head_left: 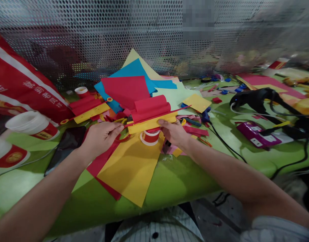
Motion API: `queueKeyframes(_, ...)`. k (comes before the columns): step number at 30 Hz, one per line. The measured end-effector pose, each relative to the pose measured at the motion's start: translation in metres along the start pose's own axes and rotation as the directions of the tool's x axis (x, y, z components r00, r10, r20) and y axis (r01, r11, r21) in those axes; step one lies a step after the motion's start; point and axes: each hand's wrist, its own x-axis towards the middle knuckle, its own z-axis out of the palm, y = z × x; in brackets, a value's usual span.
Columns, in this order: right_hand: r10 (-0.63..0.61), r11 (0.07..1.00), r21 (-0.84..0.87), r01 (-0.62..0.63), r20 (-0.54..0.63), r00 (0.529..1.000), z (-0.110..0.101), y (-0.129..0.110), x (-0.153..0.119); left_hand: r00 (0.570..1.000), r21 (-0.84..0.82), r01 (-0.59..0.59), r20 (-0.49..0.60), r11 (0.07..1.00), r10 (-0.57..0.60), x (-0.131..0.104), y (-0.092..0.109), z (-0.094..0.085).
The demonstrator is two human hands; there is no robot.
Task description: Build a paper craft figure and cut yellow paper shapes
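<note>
A paper craft piece (152, 108) of curled red paper with a folded yellow band is held up in front of me. A thin red paper strip (178, 109) runs along it and sticks out past both ends. My left hand (101, 136) pinches the strip's left end between thumb and fingers. At the right, my right hand (174, 131) grips the yellow band, thumb on its front. Below the band shows a red-and-white paper cup (149, 137); whether the two are joined I cannot tell. A yellow sheet (131, 168) lies beneath, overlapping a red one.
A similar red-and-yellow craft piece (91, 112) lies at left, near a dark phone (66, 144) and white cups (32, 124). Coloured sheets (126, 87) are piled behind. To the right are a glue gun (206, 114), a purple power strip (258, 134) and black cables.
</note>
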Motion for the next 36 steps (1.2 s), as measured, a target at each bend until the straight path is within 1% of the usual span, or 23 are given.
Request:
queueKeyframes(4,-0.002,1.0,-0.012,0.002,-0.003,1.0,0.001,0.0,-0.001,0.998,-0.074,0.042,0.049,0.996,-0.039,0.004,0.001,-0.004)
queueKeyframes(9,-0.004,1.0,-0.025,0.005,0.01,1.0,0.0,0.0,-0.001,0.983,-0.198,0.157,0.128,0.968,-0.133,0.008,0.002,-0.007)
queueKeyframes(13,-0.01,1.0,-0.028,0.01,0.017,1.0,-0.001,0.0,0.0,0.976,-0.26,0.202,0.138,0.944,-0.171,0.01,0.001,-0.008)
queueKeyframes(16,-0.006,0.999,-0.032,0.007,0.015,1.0,-0.001,-0.001,-0.001,0.97,-0.237,0.218,0.155,0.947,-0.185,0.011,0.0,-0.008)
queueKeyframes(21,0.008,0.999,-0.035,-0.008,0.011,1.0,0.0,-0.002,-0.002,0.978,-0.201,0.169,0.155,0.965,-0.139,0.011,0.001,-0.009)
queueKeyframes(26,0.002,1.0,-0.023,-0.002,0.0,1.0,0.001,-0.003,-0.003,0.975,-0.158,0.176,0.161,0.972,-0.15,0.01,0.004,-0.01)
queueKeyframes(29,0.009,1.0,-0.027,-0.01,-0.02,1.0,0.003,-0.005,-0.003,0.977,-0.132,0.161,0.162,0.978,-0.139,0.009,0.005,-0.01)
queueKeyframes(33,0.016,0.999,-0.037,-0.018,-0.052,0.999,0.005,-0.007,-0.005,0.974,-0.137,0.162,0.182,0.977,-0.136,0.009,0.007,-0.011)
queueKeyframes(36,0.021,0.999,-0.046,-0.023,-0.052,0.998,0.004,-0.007,-0.006,0.969,-0.147,0.184,0.195,0.972,-0.154,0.009,0.008,-0.011)
